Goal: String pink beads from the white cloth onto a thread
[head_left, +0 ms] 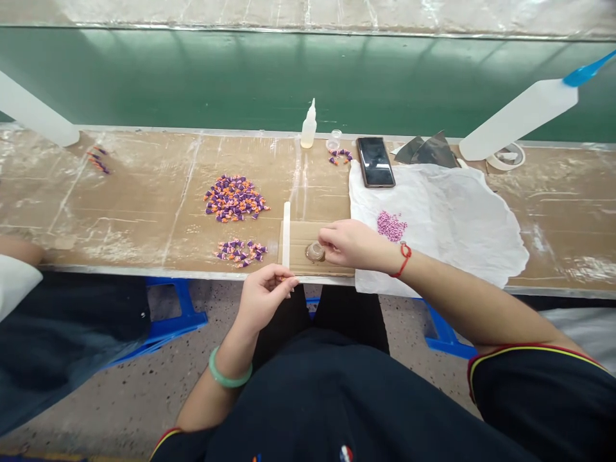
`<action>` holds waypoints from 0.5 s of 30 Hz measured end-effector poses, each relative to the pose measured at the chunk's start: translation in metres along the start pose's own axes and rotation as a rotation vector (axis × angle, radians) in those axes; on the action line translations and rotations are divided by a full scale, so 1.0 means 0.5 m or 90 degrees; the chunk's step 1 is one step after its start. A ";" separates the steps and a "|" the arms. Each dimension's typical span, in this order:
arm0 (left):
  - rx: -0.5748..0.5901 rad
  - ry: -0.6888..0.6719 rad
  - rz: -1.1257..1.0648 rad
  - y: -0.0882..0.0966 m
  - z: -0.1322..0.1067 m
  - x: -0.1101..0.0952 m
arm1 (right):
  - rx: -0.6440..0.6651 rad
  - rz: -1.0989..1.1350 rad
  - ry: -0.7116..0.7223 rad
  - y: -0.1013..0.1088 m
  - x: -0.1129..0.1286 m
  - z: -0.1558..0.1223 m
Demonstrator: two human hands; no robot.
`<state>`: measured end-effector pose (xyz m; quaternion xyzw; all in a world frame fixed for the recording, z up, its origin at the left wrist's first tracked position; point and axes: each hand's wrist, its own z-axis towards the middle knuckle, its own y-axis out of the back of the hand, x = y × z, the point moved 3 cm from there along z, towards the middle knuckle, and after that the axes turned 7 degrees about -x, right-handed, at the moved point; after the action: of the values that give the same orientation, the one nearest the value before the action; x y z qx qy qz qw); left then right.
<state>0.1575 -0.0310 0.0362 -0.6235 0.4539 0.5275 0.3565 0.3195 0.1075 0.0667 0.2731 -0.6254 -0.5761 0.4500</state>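
My left hand (pixel 264 294) is closed at the table's front edge, thumb and fingers pinching a small piece (pixel 282 278) of which only a bit of orange shows. My right hand (pixel 347 244) is closed in a pinch beside a small round pot (pixel 315 252); whatever its fingertips hold is hidden. Under the pot lies a cardboard piece (pixel 332 268), with a white strip (pixel 287 234) along its left side. To the left are a large heap of small purple-and-orange pieces (pixel 235 197) and a smaller group of similar pieces (pixel 240 253).
Pink bits (pixel 391 226) lie on a white cloth (pixel 462 218), near a phone (pixel 375 162). Behind stand a small dropper bottle (pixel 308 125), a clear lid (pixel 333 139), a large white bottle (pixel 522 119) and a tape roll (pixel 506 157). Another person's arm (pixel 19 250) rests at left.
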 end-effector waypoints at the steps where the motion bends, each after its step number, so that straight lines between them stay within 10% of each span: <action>1: 0.002 0.007 -0.005 0.001 0.001 0.001 | 0.003 -0.006 0.003 0.000 0.002 0.002; 9: 0.001 0.063 -0.066 0.001 0.002 0.000 | -0.013 0.047 -0.003 0.009 0.001 0.007; 15: -0.026 0.041 -0.230 -0.016 -0.002 -0.031 | -0.077 0.525 -0.137 0.050 0.035 -0.030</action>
<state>0.1648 -0.0262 0.0513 -0.7183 0.3352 0.4439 0.4179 0.3292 0.0897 0.0943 -0.0882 -0.6906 -0.4084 0.5903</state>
